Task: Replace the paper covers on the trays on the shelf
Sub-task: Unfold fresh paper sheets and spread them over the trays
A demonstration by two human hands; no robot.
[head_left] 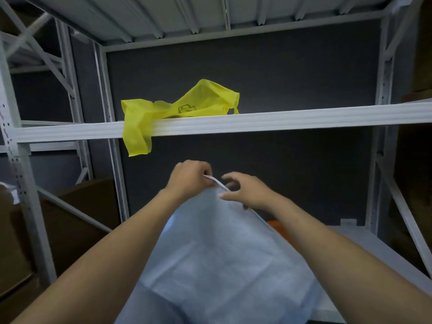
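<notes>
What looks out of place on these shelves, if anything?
The yellow bag lies crumpled on the upper shelf, with one end drooping over the shelf's front edge. It looks dropped there rather than stowed. Nothing else stands out.

One wide-angle view from a camera worn on the person's head, facing forward into a shelf rack (22, 183) at close range. Both forearms (105, 253) enter from the lower corners; the left hand (189, 177) and right hand (245, 191) meet near the centre at the edge of a paper sheet (222, 253). One shelf rail (304, 119) crosses at mid-height; the level above (187, 12) shows its underside
</notes>
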